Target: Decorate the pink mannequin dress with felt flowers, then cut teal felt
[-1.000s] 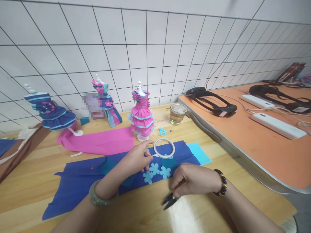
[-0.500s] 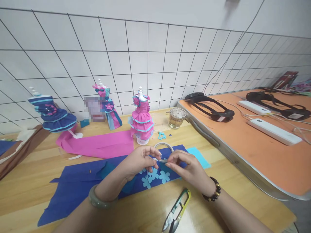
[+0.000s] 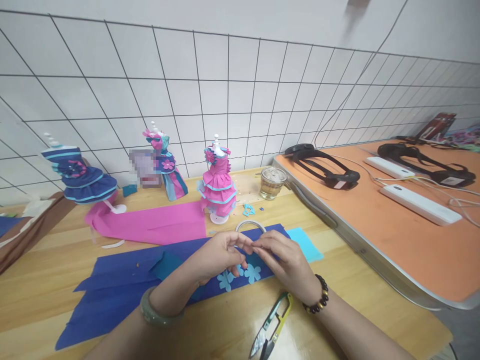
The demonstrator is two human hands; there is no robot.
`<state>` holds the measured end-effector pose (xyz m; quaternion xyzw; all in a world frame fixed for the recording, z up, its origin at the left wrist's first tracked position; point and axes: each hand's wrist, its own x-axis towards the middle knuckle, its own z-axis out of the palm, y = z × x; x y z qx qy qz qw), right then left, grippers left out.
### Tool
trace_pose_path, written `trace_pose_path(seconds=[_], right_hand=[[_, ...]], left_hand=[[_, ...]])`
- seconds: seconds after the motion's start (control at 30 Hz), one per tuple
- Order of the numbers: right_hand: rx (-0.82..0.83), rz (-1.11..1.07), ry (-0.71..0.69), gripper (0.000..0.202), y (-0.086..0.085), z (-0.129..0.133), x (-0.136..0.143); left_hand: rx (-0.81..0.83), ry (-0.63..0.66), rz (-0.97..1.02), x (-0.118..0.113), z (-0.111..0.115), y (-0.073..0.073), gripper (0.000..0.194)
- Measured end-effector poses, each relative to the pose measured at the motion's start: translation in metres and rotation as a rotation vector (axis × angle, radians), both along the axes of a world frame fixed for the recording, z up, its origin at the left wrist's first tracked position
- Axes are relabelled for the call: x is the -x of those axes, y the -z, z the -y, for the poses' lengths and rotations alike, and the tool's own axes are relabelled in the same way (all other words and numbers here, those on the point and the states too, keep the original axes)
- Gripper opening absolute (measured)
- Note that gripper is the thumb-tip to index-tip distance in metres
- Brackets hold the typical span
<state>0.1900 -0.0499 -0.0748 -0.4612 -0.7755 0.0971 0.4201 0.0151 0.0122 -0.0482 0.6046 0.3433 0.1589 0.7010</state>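
Note:
My left hand [image 3: 221,255] curls over the blue crepe paper, its index fingertip meeting the fingertips of my right hand [image 3: 287,257]. Thumb and fingers of my right hand are pinched together; whatever lies between the fingertips is too small to make out. The left fingers are bent, and what they hold, if anything, is hidden. Just behind the hands lies a roll of narrow tape [image 3: 250,223], partly covered. Light blue paper flowers [image 3: 252,273] rest on the dark blue crepe paper [image 3: 116,290] below. Thread snips [image 3: 272,325] lie in front of my right hand.
Three small dress forms wear paper dresses: blue [image 3: 88,182], multicoloured [image 3: 170,172] and pink [image 3: 218,185]. A pink crepe strip [image 3: 157,222], a light blue sheet [image 3: 307,245] and a glass of liquid [image 3: 273,184] are nearby. Head straps [image 3: 322,167] and white power banks [image 3: 420,204] lie on an orange board [image 3: 375,225].
My right hand has shifted slightly left, and the fingertips of both hands have come together. The tape roll shows less of its near edge now.

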Motion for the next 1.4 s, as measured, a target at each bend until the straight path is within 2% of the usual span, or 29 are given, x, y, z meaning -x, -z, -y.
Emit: trace_pose_path(seconds=[0.33,0.53,0.7,0.8,1.03,1.13,1.23,1.4], right_hand=[[0.043,-0.164,0.078,0.014,0.0045,-0.0020,0.0027],[0.002,-0.105,0.038,0.023,0.0048,-0.0018,0.0016],[-0.029,-0.086,0.072,0.016,0.0054,-0.0021,0.0018],[0.052,-0.168,0.087,0.015,0.0039,-0.0020,0.0025],[0.426,-0.417,0.148,0.029,0.0006,-0.0030,0.0075],[0.483,-0.490,0.162,0.032,0.0035,-0.0051,0.0059],[0.461,-0.539,0.195,0.032,0.0034,-0.0058,0.0033],[0.244,-0.372,0.157,0.025,0.0003,-0.0018,0.0060]], left_hand=[[-0.059,-0.010,-0.047,-0.0027,0.0009,0.0010,0.030],[0.000,-0.036,0.013,-0.0014,0.0007,-0.0006,0.036],[0.005,-0.003,0.039,-0.0030,0.0022,-0.0016,0.035],[-0.043,0.007,0.002,-0.0043,0.0032,-0.0006,0.036],[-0.187,0.016,-0.138,-0.0038,0.0050,-0.0014,0.043],[-0.136,-0.019,-0.137,-0.0043,0.0044,-0.0024,0.036],[-0.064,-0.094,-0.092,-0.0048,0.0034,-0.0030,0.029],[0.147,-0.101,0.105,-0.0057,0.0050,-0.0023,0.033]])
